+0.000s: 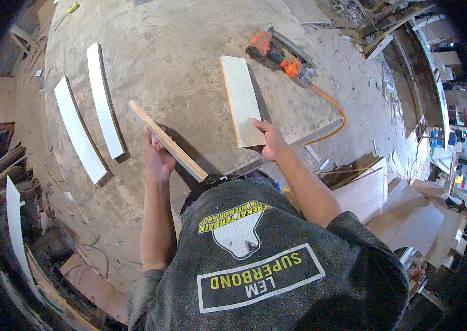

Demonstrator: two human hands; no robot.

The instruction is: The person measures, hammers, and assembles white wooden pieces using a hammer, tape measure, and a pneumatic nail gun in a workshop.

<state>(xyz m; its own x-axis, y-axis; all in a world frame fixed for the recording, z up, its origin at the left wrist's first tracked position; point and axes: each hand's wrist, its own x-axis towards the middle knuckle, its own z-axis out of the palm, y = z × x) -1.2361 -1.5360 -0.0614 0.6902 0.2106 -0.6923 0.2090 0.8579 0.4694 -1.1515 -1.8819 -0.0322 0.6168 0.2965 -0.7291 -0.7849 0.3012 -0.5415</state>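
Observation:
My left hand (158, 155) is closed around a narrow wooden board (168, 142), which is tilted so that its layered edge faces up. In my right hand (270, 140) is a pale flat board (240, 102), gripped at its near right corner with the thumb on top. The two boards are apart, both over the worktable's near part. To the left of my left hand lie two white strips, the nearer white strip (81, 131) and the farther white strip (104, 99), side by side on the table.
An orange and black nail gun (273, 52) with an orange hose (337, 105) lies at the table's far right. The worn worktable (173, 49) has a yellow-handled tool (73, 7) at its far left. Wood sheets (363, 190) lean to the right; scraps litter the floor.

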